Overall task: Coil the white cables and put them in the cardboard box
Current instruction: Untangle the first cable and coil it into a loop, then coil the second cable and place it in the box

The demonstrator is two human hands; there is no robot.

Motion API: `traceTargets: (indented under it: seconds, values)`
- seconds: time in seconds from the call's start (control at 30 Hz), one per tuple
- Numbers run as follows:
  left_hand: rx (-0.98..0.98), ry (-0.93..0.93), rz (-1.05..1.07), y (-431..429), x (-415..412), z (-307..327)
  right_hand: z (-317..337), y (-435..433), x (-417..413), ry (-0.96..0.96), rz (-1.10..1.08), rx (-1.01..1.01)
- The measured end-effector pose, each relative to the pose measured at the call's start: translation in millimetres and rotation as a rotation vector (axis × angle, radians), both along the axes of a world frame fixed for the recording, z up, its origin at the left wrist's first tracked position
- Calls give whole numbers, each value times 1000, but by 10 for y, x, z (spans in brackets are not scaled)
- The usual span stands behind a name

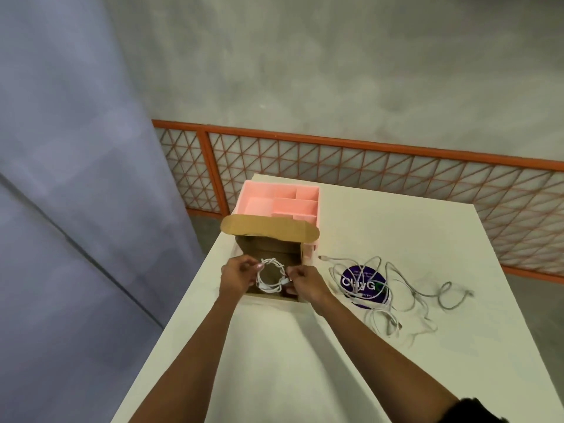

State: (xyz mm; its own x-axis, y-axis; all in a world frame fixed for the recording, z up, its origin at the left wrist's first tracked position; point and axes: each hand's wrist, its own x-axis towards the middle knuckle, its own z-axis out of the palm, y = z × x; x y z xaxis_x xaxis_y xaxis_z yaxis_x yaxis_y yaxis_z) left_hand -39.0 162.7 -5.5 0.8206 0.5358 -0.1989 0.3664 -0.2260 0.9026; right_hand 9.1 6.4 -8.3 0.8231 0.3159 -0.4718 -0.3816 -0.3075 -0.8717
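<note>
Holding 1 coiled white cable (270,277) in the open mouth of the cardboard box (268,228).

The left hand (236,274) pinches the coil's left side and the right hand (305,283) pinches its right side near the plug, both over the box on the table (396,233). This looks like the placing step. Next, both grips should let go together so the loop drops flat without springing open. The loose white cables (393,288), tangled just right of the box, remain uncoiled.

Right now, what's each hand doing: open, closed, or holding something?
Left hand: pinching the coiled white cable above the open cardboard box.
Right hand: pinching the opposite side of the same coil.
</note>
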Motion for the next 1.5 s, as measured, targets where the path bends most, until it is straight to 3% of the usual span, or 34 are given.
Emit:
traceTargets:
  seconds: [0.17, 0.33, 0.43, 0.67, 0.9, 1.07, 1.2, 1.5]
  values:
    - [216, 217, -60, 245, 202, -210, -177, 227, 196, 41, 78, -87]
    - [603, 417, -226, 311, 301, -301, -343, 392, 334, 55, 223, -238]
    - [678, 472, -292, 348, 354, -356, -506, 467, 395, 40, 262, -297]
    - [752, 514, -338, 297, 399, -421, -371, 539, 360, 5, 318, -390]
    - [688, 467, -258, 221, 330, -390, -177, 348, 379, -78, 450, -416]
    - [677, 267, -204, -22, 204, -257, 82, -140, 405, 28, 434, -187]
    - [663, 113, -315, -386, 131, -98, 282, -637, 455, 59, 358, -80]
    - [535, 139, -620, -1201, 247, -178, 400, -1401, 401, -23, 173, -105]
